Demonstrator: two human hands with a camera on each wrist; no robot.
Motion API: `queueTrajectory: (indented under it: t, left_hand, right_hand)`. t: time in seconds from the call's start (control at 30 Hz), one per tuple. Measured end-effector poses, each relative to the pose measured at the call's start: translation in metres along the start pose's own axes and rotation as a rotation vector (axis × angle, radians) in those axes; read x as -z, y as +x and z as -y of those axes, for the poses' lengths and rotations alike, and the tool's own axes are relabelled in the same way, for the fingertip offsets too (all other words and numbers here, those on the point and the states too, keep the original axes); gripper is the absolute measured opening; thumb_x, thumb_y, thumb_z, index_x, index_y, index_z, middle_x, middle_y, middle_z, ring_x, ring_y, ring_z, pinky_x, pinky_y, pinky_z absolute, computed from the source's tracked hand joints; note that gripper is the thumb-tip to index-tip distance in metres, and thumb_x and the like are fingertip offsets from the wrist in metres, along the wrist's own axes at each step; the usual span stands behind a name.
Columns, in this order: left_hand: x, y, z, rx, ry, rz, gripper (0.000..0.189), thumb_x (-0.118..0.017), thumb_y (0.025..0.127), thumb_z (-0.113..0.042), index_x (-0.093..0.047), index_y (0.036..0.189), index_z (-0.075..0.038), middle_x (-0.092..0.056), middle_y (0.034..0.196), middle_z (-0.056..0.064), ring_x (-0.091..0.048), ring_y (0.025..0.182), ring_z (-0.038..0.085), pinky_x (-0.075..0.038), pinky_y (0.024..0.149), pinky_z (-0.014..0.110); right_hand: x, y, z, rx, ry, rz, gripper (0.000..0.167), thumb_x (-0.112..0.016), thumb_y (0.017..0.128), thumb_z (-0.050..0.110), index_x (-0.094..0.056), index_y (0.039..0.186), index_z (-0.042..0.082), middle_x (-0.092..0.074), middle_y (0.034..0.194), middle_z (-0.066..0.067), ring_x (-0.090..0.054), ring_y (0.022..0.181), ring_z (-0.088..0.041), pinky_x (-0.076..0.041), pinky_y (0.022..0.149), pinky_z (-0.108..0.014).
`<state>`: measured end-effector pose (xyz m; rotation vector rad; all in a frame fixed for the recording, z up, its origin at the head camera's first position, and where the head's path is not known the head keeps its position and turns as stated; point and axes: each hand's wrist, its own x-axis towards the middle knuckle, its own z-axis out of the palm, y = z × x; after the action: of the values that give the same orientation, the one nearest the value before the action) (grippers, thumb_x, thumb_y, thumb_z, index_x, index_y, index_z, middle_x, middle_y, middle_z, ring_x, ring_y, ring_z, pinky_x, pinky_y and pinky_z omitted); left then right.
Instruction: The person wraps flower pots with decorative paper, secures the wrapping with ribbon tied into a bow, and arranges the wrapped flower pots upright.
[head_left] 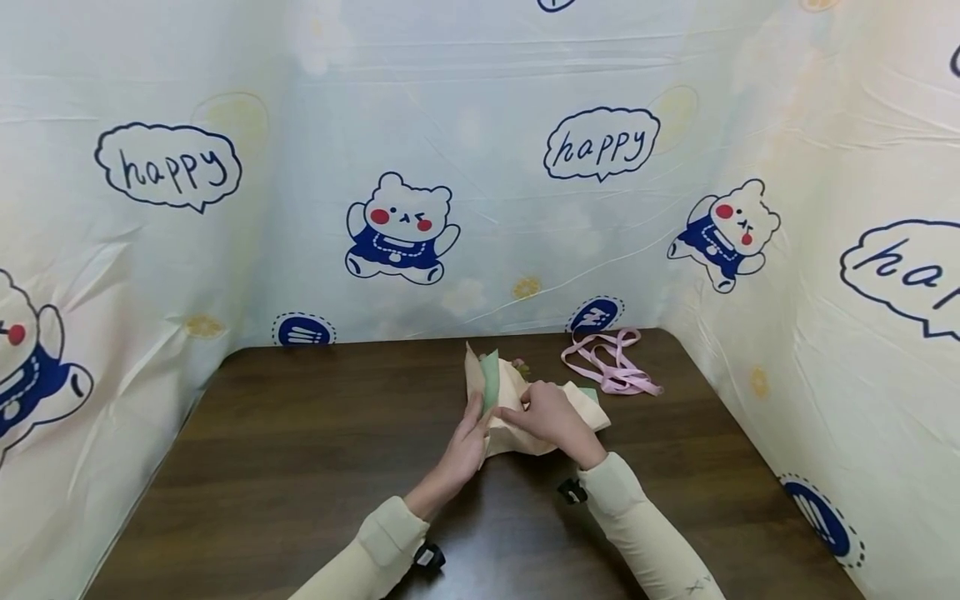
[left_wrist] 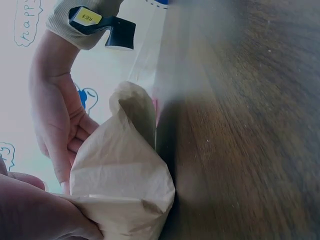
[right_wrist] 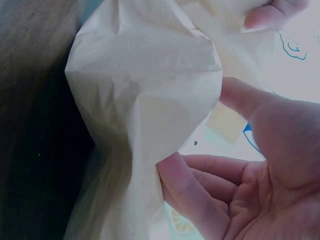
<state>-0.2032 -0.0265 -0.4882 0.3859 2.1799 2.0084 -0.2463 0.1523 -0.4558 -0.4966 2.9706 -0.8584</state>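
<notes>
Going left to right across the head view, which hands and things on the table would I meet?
Left hand → upright green strip → right hand → pink ribbon. The cream paper is left out, since it spans both hands.

Tiny pinkish-green bit (head_left: 521, 367) just beyond the right hand (head_left: 551, 412) is partly hidden by cream paper (head_left: 517, 439), can't ID it.
</notes>
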Motion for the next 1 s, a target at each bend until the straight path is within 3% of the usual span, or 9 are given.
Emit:
queueTrajectory:
  t: [0.3, 0.47, 0.6, 0.73, 0.83, 0.9, 1.0]
  left_hand:
    - [-0.003, 0.001, -0.005, 0.058, 0.052, 0.018, 0.060, -0.030, 0.107, -0.015, -0.011, 0.161, 0.003, 0.003, 0.170, 0.020, 0.006, 0.156, 0.037, -0.002, 0.123, 0.059]
    - [0.005, -0.001, -0.009, 0.105, -0.047, 0.115, 0.064, -0.024, 0.108, -0.034, -0.010, 0.162, -0.001, 0.015, 0.169, 0.018, 0.015, 0.155, 0.036, 0.004, 0.123, 0.059]
    - [0.018, 0.000, -0.015, 0.120, -0.101, 0.178, 0.060, -0.021, 0.109, -0.033, -0.021, 0.160, -0.001, 0.011, 0.168, 0.023, 0.011, 0.155, 0.038, -0.002, 0.123, 0.060]
    - [0.031, 0.005, -0.012, 0.034, 0.078, 0.189, 0.051, -0.030, 0.104, -0.009, -0.041, 0.153, 0.001, -0.020, 0.165, 0.024, -0.011, 0.156, 0.036, -0.020, 0.121, 0.057]
    - [0.038, 0.008, -0.006, -0.078, 0.290, 0.165, 0.052, -0.035, 0.099, 0.002, -0.052, 0.148, -0.003, -0.040, 0.158, 0.021, -0.030, 0.151, 0.034, -0.042, 0.107, 0.051]
    - [0.041, 0.009, -0.003, -0.129, 0.384, 0.166, 0.046, -0.040, 0.103, -0.002, -0.053, 0.147, -0.006, -0.043, 0.156, 0.020, -0.037, 0.148, 0.033, -0.046, 0.095, 0.045]
    - [0.038, 0.009, -0.004, -0.188, 0.520, 0.182, 0.042, -0.047, 0.107, -0.014, -0.052, 0.148, -0.006, -0.041, 0.157, 0.022, -0.038, 0.146, 0.037, -0.049, 0.098, 0.048]
  right_hand:
    - [0.007, 0.003, -0.011, 0.039, 0.084, 0.148, 0.048, -0.081, 0.087, 0.037, -0.050, 0.061, 0.011, -0.030, 0.052, 0.008, -0.029, 0.044, -0.006, -0.024, 0.044, -0.023]
    - [0.005, 0.002, -0.014, 0.093, 0.107, 0.151, 0.049, -0.082, 0.086, 0.037, -0.049, 0.062, 0.011, -0.029, 0.053, 0.009, -0.027, 0.045, -0.005, -0.024, 0.046, -0.022]
    - [0.006, 0.000, -0.013, 0.073, 0.138, 0.155, 0.045, -0.083, 0.085, 0.036, -0.053, 0.063, 0.010, -0.030, 0.054, 0.008, -0.028, 0.046, -0.006, -0.024, 0.046, -0.023]
    - [0.007, -0.001, -0.012, 0.058, 0.144, 0.167, 0.041, -0.084, 0.084, 0.034, -0.057, 0.066, 0.010, -0.032, 0.055, 0.007, -0.029, 0.047, -0.006, -0.023, 0.046, -0.023]
    - [0.008, -0.002, -0.011, 0.064, 0.143, 0.177, 0.041, -0.085, 0.084, 0.034, -0.057, 0.066, 0.009, -0.033, 0.055, 0.007, -0.029, 0.047, -0.006, -0.024, 0.047, -0.023]
    - [0.008, -0.002, -0.011, 0.075, 0.142, 0.178, 0.041, -0.085, 0.084, 0.033, -0.057, 0.067, 0.009, -0.034, 0.055, 0.007, -0.029, 0.047, -0.005, -0.024, 0.047, -0.022]
    - [0.009, -0.002, -0.011, 0.095, 0.148, 0.175, 0.039, -0.085, 0.083, 0.031, -0.058, 0.067, 0.009, -0.036, 0.055, 0.006, -0.031, 0.046, -0.005, -0.025, 0.046, -0.022]
